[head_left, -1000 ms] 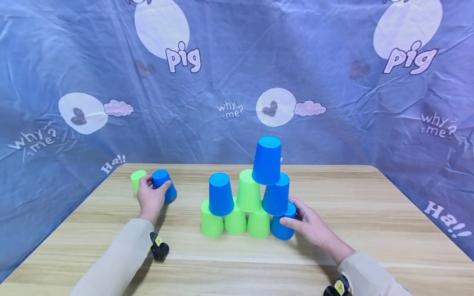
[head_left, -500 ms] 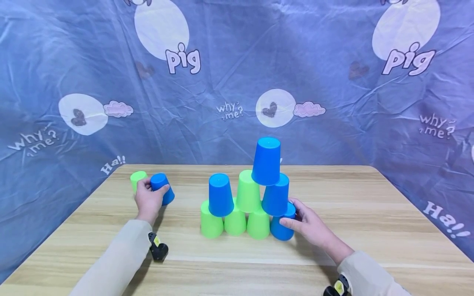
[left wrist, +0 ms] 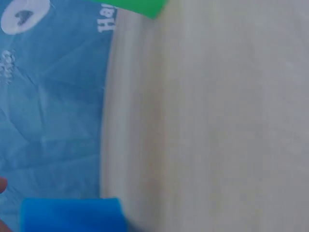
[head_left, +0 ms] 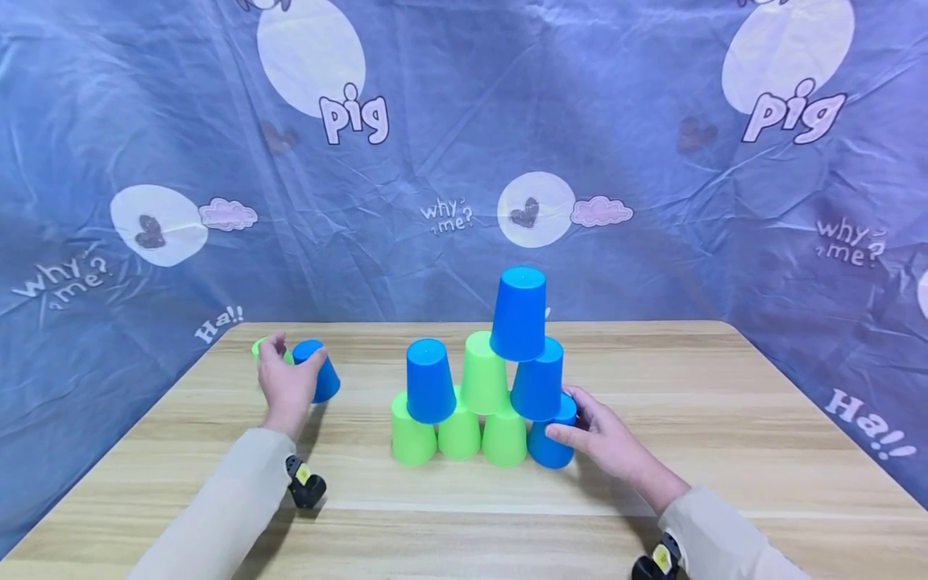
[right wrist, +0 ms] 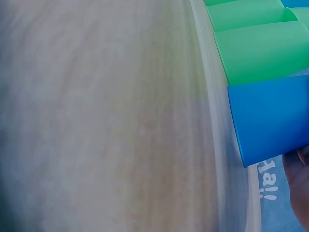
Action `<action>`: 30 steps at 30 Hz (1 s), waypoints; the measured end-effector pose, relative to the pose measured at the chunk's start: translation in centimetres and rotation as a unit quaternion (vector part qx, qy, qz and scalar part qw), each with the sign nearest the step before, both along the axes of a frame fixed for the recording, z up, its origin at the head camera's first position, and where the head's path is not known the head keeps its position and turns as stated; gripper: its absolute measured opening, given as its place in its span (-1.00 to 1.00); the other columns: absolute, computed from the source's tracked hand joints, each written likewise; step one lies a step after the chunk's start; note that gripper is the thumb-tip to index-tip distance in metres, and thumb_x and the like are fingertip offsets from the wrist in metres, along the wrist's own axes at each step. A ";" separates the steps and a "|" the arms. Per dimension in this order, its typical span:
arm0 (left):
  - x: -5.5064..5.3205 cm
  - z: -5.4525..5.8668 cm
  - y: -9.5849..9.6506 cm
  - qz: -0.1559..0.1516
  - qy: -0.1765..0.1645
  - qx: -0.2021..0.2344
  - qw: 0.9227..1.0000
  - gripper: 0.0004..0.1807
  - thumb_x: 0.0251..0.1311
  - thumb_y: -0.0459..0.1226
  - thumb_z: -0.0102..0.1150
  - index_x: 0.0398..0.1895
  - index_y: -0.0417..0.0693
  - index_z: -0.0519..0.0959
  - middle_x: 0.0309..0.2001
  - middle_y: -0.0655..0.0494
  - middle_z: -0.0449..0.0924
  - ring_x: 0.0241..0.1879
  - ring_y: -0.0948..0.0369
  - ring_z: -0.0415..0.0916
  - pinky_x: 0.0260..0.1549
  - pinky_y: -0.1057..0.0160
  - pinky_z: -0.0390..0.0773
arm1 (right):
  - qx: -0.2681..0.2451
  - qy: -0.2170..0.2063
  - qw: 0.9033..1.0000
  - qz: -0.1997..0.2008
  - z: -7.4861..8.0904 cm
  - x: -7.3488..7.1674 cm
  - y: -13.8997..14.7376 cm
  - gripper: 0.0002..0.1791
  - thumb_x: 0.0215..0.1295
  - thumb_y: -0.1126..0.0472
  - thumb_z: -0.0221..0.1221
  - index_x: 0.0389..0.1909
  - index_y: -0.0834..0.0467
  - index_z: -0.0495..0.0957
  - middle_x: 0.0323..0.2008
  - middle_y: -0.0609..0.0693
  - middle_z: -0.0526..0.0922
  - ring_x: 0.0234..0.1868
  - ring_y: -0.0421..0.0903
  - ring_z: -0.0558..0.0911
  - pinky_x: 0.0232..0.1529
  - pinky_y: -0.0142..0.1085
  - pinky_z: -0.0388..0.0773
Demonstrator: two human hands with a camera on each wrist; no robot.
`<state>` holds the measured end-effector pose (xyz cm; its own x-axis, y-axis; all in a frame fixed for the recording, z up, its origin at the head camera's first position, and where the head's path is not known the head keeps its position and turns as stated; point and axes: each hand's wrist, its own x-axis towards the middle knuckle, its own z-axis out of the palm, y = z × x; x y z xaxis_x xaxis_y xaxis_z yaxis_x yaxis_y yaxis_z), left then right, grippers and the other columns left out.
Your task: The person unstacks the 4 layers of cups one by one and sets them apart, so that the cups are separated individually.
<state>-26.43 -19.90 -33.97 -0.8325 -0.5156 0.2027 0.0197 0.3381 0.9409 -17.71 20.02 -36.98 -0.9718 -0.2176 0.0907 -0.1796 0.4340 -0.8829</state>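
Observation:
My left hand (head_left: 286, 391) is at the far left of the table with its fingers spread. Its thumb is by an upside-down blue cup (head_left: 324, 379), and its fingers partly cover a green cup (head_left: 258, 348) behind. In the left wrist view, the blue cup (left wrist: 72, 215) lies at the bottom edge, fingertips apart from its side. My right hand (head_left: 605, 435) holds the blue cup (head_left: 549, 447) at the right end of the stack's bottom row, thumb in front. The right wrist view shows this blue cup (right wrist: 270, 121) beside green ones.
Bottom row: green cups (head_left: 413, 435) plus the held blue one. Above stand a blue cup (head_left: 429, 383), a green cup (head_left: 484, 374) and a blue cup (head_left: 538, 383). One blue cup (head_left: 519, 314) tops the right side. A printed cloth (head_left: 464, 145) hangs behind the wooden table (head_left: 435, 532).
My left hand has drawn the separate blue cup slightly nearer, then loosened its fingers from it and shifted left toward the green cup. My right hand and the stack stay put.

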 end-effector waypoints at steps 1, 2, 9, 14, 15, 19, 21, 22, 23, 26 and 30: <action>0.1 0.4 0.2 0.002 0.014 -0.004 1.000 -0.27 0.10 -0.23 0.23 0.31 -0.11 0.13 0.33 -0.07 0.15 0.35 0.04 0.06 0.33 0.02 0.13 | -0.001 0.001 1.000 0.000 0.0 0.0 0.0 -0.32 0.25 0.04 0.16 0.32 0.16 0.16 0.22 0.23 0.36 0.25 0.25 0.32 0.17 0.15 0.34; 0.2 0.8 0.4 0.002 0.028 -0.008 1.000 -0.28 0.10 -0.23 0.23 0.30 -0.10 0.14 0.32 -0.06 0.17 0.34 0.05 0.08 0.32 0.06 0.14 | -0.002 0.003 1.000 0.002 0.0 0.0 0.0 -0.32 0.25 0.04 0.16 0.32 0.16 0.15 0.22 0.23 0.36 0.25 0.25 0.32 0.17 0.15 0.35; 1.8 4.0 3.2 -0.057 0.162 -0.018 0.985 -0.37 0.11 -0.32 0.22 0.23 -0.24 0.20 0.23 -0.09 0.23 0.27 0.08 0.17 0.31 0.25 0.15 | -0.008 0.007 1.000 0.007 -0.1 -0.1 0.0 -0.34 0.26 0.06 0.16 0.31 0.17 0.16 0.21 0.23 0.37 0.25 0.25 0.32 0.18 0.14 0.35; 3.2 5.7 5.7 -0.106 0.242 -0.015 0.964 -0.41 0.09 -0.36 0.23 0.18 -0.28 0.26 0.19 -0.08 0.23 0.24 0.09 0.21 0.31 0.31 0.16 | -0.006 0.001 1.000 0.004 -0.1 -0.1 0.0 -0.33 0.26 0.05 0.16 0.32 0.17 0.15 0.22 0.23 0.36 0.26 0.25 0.31 0.18 0.15 0.33; 3.5 6.0 6.2 -0.112 0.254 -0.011 0.961 -0.42 0.09 -0.36 0.23 0.17 -0.27 0.26 0.19 -0.06 0.24 0.24 0.11 0.22 0.31 0.31 0.16 | -0.006 -0.001 1.000 0.003 -0.1 -0.1 0.0 -0.32 0.26 0.04 0.15 0.32 0.17 0.15 0.23 0.23 0.36 0.26 0.25 0.31 0.18 0.15 0.33; 4.6 6.7 7.8 -0.140 0.301 0.014 0.943 -0.45 0.08 -0.41 0.22 0.15 -0.30 0.27 0.19 -0.03 0.24 0.23 0.14 0.24 0.32 0.27 0.18 | -0.006 -0.003 1.000 0.001 -0.1 0.0 0.0 -0.32 0.25 0.05 0.16 0.32 0.17 0.15 0.22 0.23 0.36 0.26 0.25 0.31 0.18 0.15 0.33; 5.2 7.0 8.5 -0.157 0.314 0.024 0.936 -0.44 0.08 -0.44 0.21 0.15 -0.34 0.26 0.20 -0.04 0.25 0.24 0.15 0.24 0.32 0.26 0.17 | -0.007 -0.002 1.000 0.000 -0.1 0.0 0.0 -0.32 0.25 0.05 0.16 0.32 0.17 0.15 0.22 0.23 0.36 0.26 0.25 0.31 0.18 0.15 0.33; 5.5 7.1 8.9 -0.165 0.316 0.025 0.934 -0.44 0.08 -0.45 0.21 0.16 -0.34 0.26 0.20 -0.05 0.25 0.25 0.14 0.23 0.32 0.25 0.17 | -0.008 -0.001 1.000 0.001 -0.1 0.0 0.0 -0.33 0.25 0.05 0.16 0.32 0.17 0.15 0.22 0.23 0.36 0.26 0.25 0.32 0.18 0.15 0.33; 5.8 7.2 9.2 -0.173 0.317 0.025 0.932 -0.44 0.08 -0.45 0.20 0.17 -0.34 0.25 0.21 -0.05 0.25 0.25 0.13 0.23 0.33 0.25 0.17 | -0.008 0.000 1.000 0.002 0.0 0.0 0.0 -0.33 0.26 0.05 0.16 0.32 0.17 0.15 0.22 0.23 0.36 0.25 0.25 0.32 0.18 0.15 0.33; 6.4 7.4 10.1 -0.193 0.319 0.020 0.928 -0.43 0.09 -0.46 0.20 0.19 -0.31 0.25 0.22 -0.04 0.27 0.28 0.14 0.21 0.33 0.27 0.15 | -0.008 0.001 1.000 0.004 0.0 0.0 0.0 -0.33 0.26 0.05 0.16 0.32 0.17 0.15 0.22 0.23 0.36 0.26 0.25 0.32 0.18 0.15 0.34; 6.9 7.6 11.2 -0.215 0.338 0.016 0.916 -0.42 0.09 -0.48 0.19 0.21 -0.32 0.27 0.24 -0.07 0.29 0.30 0.16 0.19 0.33 0.28 0.15 | -0.008 0.004 1.000 0.007 0.0 0.0 0.1 -0.33 0.26 0.05 0.15 0.32 0.17 0.15 0.22 0.24 0.36 0.26 0.26 0.31 0.18 0.15 0.33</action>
